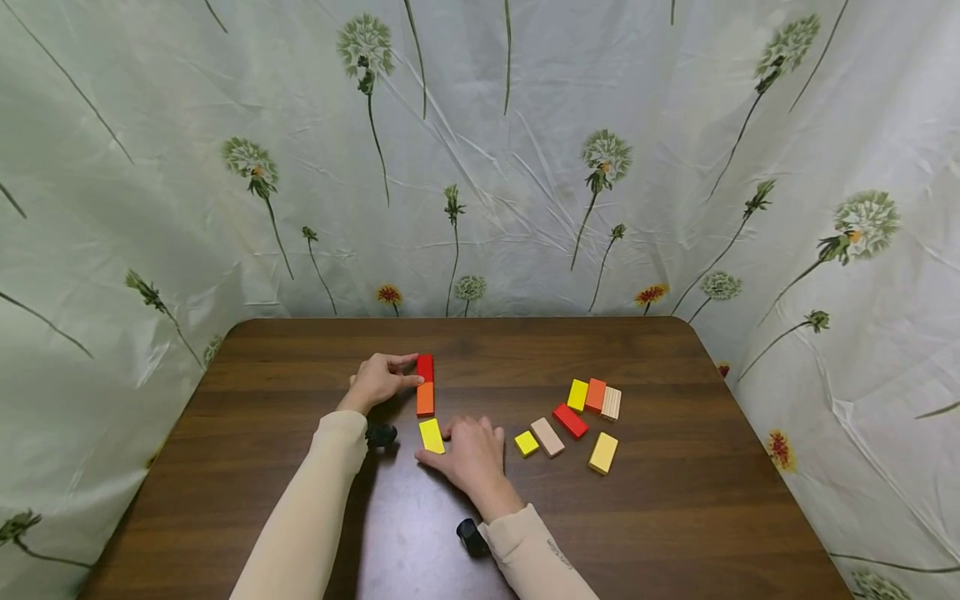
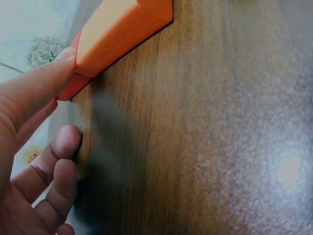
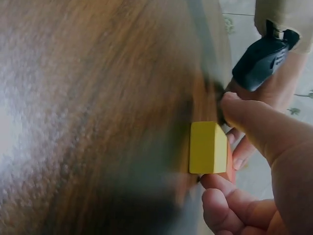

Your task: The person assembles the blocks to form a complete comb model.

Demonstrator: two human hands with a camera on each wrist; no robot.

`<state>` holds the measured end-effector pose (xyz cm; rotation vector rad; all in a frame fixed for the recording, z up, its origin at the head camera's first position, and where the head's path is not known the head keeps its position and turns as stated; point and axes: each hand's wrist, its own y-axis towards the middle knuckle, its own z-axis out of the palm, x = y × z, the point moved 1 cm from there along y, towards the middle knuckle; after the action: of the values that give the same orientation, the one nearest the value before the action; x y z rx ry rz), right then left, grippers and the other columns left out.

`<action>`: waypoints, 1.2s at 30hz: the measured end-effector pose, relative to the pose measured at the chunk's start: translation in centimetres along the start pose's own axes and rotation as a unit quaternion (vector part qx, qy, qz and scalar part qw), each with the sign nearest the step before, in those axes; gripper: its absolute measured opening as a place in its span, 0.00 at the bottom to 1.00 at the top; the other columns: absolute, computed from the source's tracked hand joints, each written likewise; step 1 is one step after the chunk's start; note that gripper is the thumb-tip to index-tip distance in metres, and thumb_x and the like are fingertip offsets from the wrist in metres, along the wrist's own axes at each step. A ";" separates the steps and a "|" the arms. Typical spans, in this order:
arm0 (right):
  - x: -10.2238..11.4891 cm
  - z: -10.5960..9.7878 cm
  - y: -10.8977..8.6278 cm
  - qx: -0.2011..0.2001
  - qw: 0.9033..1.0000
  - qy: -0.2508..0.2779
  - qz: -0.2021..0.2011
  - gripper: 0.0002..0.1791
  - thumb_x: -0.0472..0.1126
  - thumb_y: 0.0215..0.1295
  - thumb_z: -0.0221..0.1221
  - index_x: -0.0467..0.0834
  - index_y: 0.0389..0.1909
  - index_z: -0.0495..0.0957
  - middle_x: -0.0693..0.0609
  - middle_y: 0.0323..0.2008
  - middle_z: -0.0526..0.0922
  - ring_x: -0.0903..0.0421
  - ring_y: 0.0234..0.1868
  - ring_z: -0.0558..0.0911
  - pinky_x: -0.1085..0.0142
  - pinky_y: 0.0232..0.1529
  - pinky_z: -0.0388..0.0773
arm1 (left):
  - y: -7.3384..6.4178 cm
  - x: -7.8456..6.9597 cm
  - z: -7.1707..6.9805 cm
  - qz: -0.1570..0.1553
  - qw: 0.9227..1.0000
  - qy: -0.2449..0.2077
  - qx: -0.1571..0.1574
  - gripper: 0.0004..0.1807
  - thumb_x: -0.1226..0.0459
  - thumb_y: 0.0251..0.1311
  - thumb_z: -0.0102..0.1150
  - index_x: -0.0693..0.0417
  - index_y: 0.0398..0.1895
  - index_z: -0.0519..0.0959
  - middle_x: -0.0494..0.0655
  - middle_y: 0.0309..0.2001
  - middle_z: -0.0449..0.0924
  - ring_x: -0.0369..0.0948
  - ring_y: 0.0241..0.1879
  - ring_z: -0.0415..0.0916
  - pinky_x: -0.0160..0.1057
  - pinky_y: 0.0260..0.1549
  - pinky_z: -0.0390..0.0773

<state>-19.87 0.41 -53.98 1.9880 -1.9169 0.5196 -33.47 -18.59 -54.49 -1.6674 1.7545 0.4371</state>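
Note:
A red block [image 1: 425,367] and an orange block [image 1: 425,400] lie end to end in a line on the table. My left hand [image 1: 377,382] touches their left side, its index finger by the red block and its thumb at the joint. Its other fingers hang loosely in the left wrist view. A yellow block [image 3: 203,148] lies slightly turned below the orange one. My right hand [image 1: 474,454] is around it: fingers at its right side, thumb by its near left corner. In the right wrist view, a gap shows between thumb and yellow block.
To the right on the brown table [image 1: 675,517] lie several loose blocks: a small yellow one [image 1: 527,443], a pale wooden one [image 1: 547,437], a red one [image 1: 570,420], a light yellow one [image 1: 603,453], and a touching group with a ridged block [image 1: 611,403]. A flowered curtain [image 1: 525,167] hangs behind.

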 end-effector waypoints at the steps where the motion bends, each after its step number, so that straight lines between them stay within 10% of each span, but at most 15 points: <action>1: 0.0 -0.1 0.0 0.008 1.000 0.004 0.001 0.27 0.65 0.53 0.79 0.48 0.41 0.91 0.56 0.39 0.89 0.55 0.38 0.73 0.58 0.41 0.61 | 0.0 0.0 0.0 0.000 1.000 0.000 0.001 0.33 0.47 0.65 0.75 0.39 0.72 0.81 0.45 0.32 0.79 0.46 0.39 0.73 0.52 0.47 0.59; 36: 0.7 1.2 0.0 -0.043 0.999 0.011 0.005 0.22 0.63 0.52 0.80 0.50 0.27 0.87 0.59 0.24 0.84 0.57 0.32 0.74 0.62 0.38 0.59 | 0.1 0.0 -0.1 0.002 1.000 -0.008 0.008 0.33 0.47 0.64 0.75 0.39 0.72 0.81 0.45 0.34 0.81 0.46 0.39 0.74 0.48 0.42 0.58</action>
<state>-19.81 -0.83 -54.73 1.9115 -1.9039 0.4511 -33.59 -18.64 -54.40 -1.6458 1.7463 0.4361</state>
